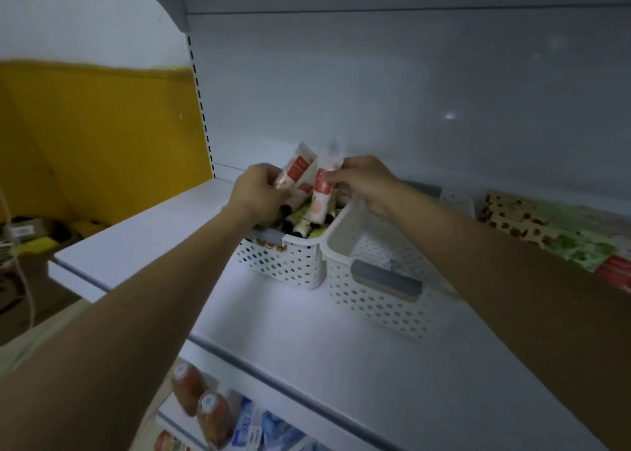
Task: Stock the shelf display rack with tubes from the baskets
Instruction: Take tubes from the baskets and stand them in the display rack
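Observation:
Two white perforated baskets stand side by side on the white shelf. The left basket is full of tubes with green and red prints and dark caps. Above it, my left hand grips a white tube with a red label. My right hand pinches a second red-labelled tube, which hangs cap-down over the basket. The right basket with a grey handle looks nearly bare inside.
Flat printed packs lie along the shelf at the right. A lower shelf holds bottles and boxes. A yellow wall and floor clutter sit to the left. The grey back panel rises behind the baskets.

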Demonstrator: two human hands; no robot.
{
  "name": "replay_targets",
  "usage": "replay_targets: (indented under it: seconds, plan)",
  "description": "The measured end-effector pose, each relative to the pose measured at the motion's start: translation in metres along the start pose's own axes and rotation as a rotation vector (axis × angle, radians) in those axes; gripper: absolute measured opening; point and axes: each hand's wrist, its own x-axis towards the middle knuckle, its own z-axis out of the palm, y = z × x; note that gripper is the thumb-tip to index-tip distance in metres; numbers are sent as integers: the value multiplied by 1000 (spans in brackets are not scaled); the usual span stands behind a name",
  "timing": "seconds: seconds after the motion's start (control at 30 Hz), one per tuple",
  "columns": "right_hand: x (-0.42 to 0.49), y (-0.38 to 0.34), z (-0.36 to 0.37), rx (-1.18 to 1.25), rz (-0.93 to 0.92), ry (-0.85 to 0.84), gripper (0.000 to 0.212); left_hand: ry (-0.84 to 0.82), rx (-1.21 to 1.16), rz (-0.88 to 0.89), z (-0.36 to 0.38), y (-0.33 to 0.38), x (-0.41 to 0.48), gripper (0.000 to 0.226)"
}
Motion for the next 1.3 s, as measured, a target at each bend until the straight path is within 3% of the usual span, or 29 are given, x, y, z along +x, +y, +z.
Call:
replay_targets:
  seconds: [0.17,0.4,0.47,0.57,0.67,0.83,1.13,1.3]
  plan:
    - [-38,-19,-42,319,-83,118,7,-10,-409,19,-4,41,-19,30]
    - [-116,-21,-130,414,-180,397,9,-341,-615,106,40,146,-57,15]
    - [-148,-8,-162,403,-140,501,12,-447,-650,127,69,180,-73,7]
    - [-192,24,-205,408,-81,629,15,-558,-687,170,122,224,-101,29]
    - [-234,59,-247,349,-62,776,11,-637,-691,297,173,256,-134,28]
    - [-310,106,-298,148,-47,970,23,-776,-823,287,243,288,-193,5]
    - [-359,164,-333,6,-92,1038,23,-927,-922,262,329,316,-234,14]
    - [-358,179,-344,-89,-95,917,23,-944,-1016,261,354,318,-241,17]
